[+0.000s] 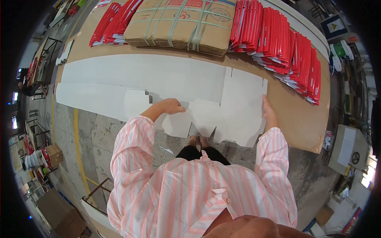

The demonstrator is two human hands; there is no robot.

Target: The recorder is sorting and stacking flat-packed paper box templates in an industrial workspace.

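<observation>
A large white die-cut cardboard sheet (242, 107) with slots, notches and flaps lies flat across the near part of the table and reaches past its front edge toward my body. My left hand (171, 106) is closed, its fingers curled at an inner edge of the sheet beside a cut-out flap. At the sheet's right edge is my right hand (269, 112), thumb side along the rim; its other fingers are partly hidden, and it appears to grip that edge. The sheet's long plain part (147, 71) stretches away to the left.
Beyond the sheet lies a strapped bundle of flat brown cardboard (180, 23). Rows of red flat packets (274, 43) stand to its right, and more red packets (115, 23) to its left. The brown tabletop (301, 123) ends at a front corner on the right.
</observation>
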